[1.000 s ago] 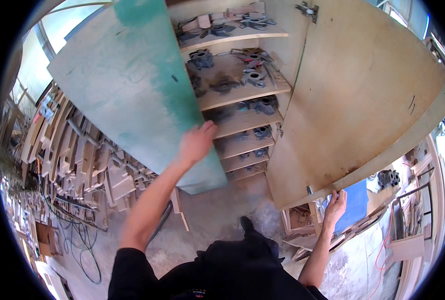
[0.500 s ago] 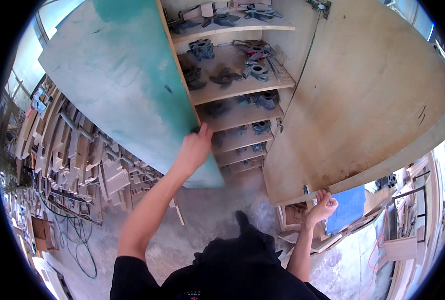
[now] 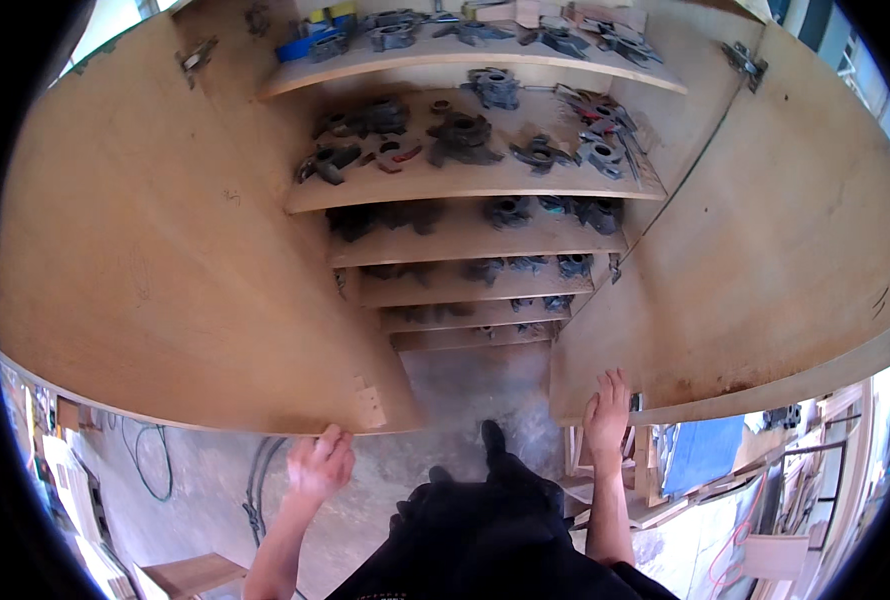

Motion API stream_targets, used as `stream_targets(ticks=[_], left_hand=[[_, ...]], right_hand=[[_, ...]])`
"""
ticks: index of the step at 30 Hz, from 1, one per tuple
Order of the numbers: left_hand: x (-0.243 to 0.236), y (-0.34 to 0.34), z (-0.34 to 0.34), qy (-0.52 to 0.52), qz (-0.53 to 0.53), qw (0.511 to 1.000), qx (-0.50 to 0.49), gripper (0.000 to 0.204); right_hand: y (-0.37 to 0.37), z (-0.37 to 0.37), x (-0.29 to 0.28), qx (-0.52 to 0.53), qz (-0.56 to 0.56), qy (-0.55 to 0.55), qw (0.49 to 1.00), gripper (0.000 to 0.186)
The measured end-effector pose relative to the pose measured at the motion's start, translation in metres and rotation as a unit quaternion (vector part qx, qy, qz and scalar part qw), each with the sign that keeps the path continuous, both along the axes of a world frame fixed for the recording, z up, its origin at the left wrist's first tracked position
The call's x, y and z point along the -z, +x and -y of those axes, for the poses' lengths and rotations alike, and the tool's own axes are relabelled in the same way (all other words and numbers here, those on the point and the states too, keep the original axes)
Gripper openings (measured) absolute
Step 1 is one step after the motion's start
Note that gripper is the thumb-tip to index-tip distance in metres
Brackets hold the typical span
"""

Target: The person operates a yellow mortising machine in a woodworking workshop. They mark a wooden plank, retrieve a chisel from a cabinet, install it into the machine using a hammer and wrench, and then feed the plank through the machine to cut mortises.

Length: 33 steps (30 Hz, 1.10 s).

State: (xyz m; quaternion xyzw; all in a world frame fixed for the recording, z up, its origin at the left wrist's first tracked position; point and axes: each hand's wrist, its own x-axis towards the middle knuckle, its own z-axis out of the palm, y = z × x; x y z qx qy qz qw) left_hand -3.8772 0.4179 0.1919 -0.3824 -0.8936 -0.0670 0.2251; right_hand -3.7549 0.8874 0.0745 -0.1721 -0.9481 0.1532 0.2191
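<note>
A tall wooden cabinet stands before me with both doors swung wide. My left hand (image 3: 320, 465) has its fingers curled over the lower edge of the left door (image 3: 195, 290), whose bare brown inner face shows. My right hand (image 3: 607, 415) is at the edge of the right door (image 3: 755, 260), fingers stretched upward against or just before its inner face; contact is hard to tell. Between the doors, the shelves (image 3: 495, 185) carry dark metal cutter heads (image 3: 463, 138) with curved blades. A few cutters have red parts, such as one (image 3: 392, 155) on the second shelf.
Blue and yellow pieces (image 3: 320, 35) and small wood blocks (image 3: 510, 12) lie on the top shelf. Hoses (image 3: 258, 490) run over the concrete floor (image 3: 205, 490) at left. At right are a blue sheet (image 3: 703, 452), wooden frames and a red cord (image 3: 725, 560).
The left door has swung open to the left with my left hand on its edge, revealing more shelves and cutters. My right hand has loosened from the right door's edge, fingers now straightened.
</note>
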Motion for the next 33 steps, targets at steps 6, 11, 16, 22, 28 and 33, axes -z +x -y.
stream_targets(ticks=[6,11,16,22,28,33], left_hand=[[0.006,0.002,0.050,0.134,-0.005,0.986,-0.096,0.016],[0.011,-0.001,0.074,0.157,0.011,0.977,-0.144,0.016],[0.020,-0.006,0.085,0.170,-0.021,0.969,-0.179,0.017],[0.029,-0.001,0.090,0.165,-0.019,0.963,-0.214,0.016],[0.029,0.006,0.088,0.187,0.013,0.956,-0.226,0.015],[0.024,0.020,0.092,0.225,0.039,0.947,-0.226,0.016]], right_hand=[[-0.012,-0.028,0.036,0.116,0.074,0.027,0.990,0.049],[-0.018,-0.020,0.051,0.084,0.159,0.092,0.979,0.048],[-0.024,-0.011,0.048,0.081,0.195,0.111,0.971,0.049],[-0.019,-0.012,0.065,0.028,0.192,0.180,0.964,0.036],[0.004,-0.015,0.109,-0.126,0.255,0.201,0.937,0.042],[0.031,-0.020,0.136,-0.053,0.313,0.186,0.930,0.042]])
